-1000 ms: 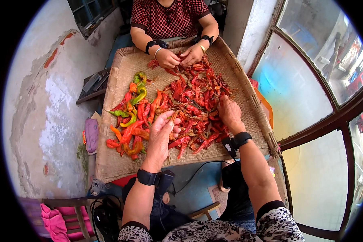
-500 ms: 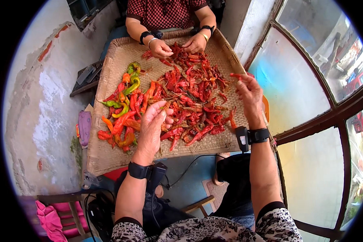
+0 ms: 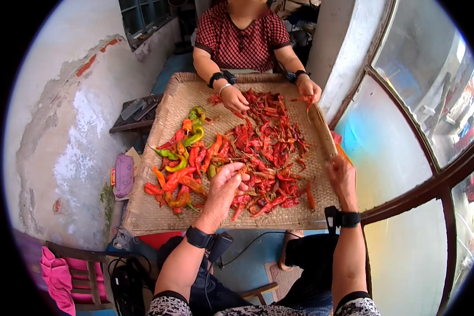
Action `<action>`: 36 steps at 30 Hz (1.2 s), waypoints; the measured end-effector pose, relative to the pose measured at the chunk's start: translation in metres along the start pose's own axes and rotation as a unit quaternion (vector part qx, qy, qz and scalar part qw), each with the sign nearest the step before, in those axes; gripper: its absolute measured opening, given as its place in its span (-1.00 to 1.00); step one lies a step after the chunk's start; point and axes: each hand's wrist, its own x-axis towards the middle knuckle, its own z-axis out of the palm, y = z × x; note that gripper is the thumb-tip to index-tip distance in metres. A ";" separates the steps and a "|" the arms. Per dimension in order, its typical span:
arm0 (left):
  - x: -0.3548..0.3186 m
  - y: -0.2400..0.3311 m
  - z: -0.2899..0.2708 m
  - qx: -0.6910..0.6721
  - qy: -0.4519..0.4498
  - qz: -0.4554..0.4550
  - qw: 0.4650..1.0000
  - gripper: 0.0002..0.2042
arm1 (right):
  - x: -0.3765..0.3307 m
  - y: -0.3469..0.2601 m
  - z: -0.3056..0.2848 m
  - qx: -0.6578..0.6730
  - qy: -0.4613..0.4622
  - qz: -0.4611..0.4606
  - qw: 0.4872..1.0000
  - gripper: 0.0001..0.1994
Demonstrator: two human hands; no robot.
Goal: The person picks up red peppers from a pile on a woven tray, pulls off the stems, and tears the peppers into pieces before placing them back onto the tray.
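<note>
My left hand (image 3: 225,190) pinches a shrivelled pepper (image 3: 242,169) over dried red peppers (image 3: 268,145) on a woven tray (image 3: 151,218), while my right hand (image 3: 343,178) curls by its right rim, contents hidden.

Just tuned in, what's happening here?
Dried red peppers lie on a woven tray, with fresher-looking peppers to their left. The person's left hand is over where the groups meet, its hold unclear; the blurred right hand is at the tray's right rim. Opposite, a co-worker's left hand holds a red pepper.
</note>
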 end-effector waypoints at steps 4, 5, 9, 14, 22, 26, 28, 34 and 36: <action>-0.005 0.004 -0.001 0.003 -0.003 0.005 1.000 -0.65 | -0.022 -0.033 0.001 -0.093 -0.276 -0.054 0.955 -0.65; -0.003 0.002 -0.001 -0.001 -0.006 0.004 1.000 -0.65 | -0.024 -0.033 0.005 -0.094 -0.305 -0.052 0.946 -0.66; 0.000 0.002 0.002 0.001 -0.012 0.003 1.000 -0.66 | -0.019 -0.029 0.023 -0.072 -0.271 -0.080 0.957 -0.63; -0.002 0.003 -0.001 0.005 -0.011 0.000 1.000 -0.64 | -0.009 -0.058 0.020 0.190 -0.243 -0.032 0.951 -0.80; -0.001 0.004 0.002 0.004 -0.018 -0.002 1.000 -0.61 | 0.032 0.028 0.016 0.702 -0.037 0.152 0.694 -0.88; 0.001 -0.001 0.003 -0.007 -0.025 -0.005 1.000 -0.62 | 0.034 0.045 0.018 0.821 0.124 0.235 0.505 -0.71; 0.001 -0.002 0.003 -0.008 -0.021 -0.011 1.000 -0.62 | 0.034 0.035 0.017 0.834 0.148 0.267 0.460 -0.66; 0.001 -0.005 0.005 -0.033 -0.017 -0.016 0.999 -0.63 | 0.027 0.014 0.022 0.823 0.171 0.242 0.484 -0.51; 0.002 -0.006 0.004 -0.034 -0.020 -0.014 0.999 -0.64 | 0.027 0.017 0.020 0.767 0.194 0.189 0.582 -0.47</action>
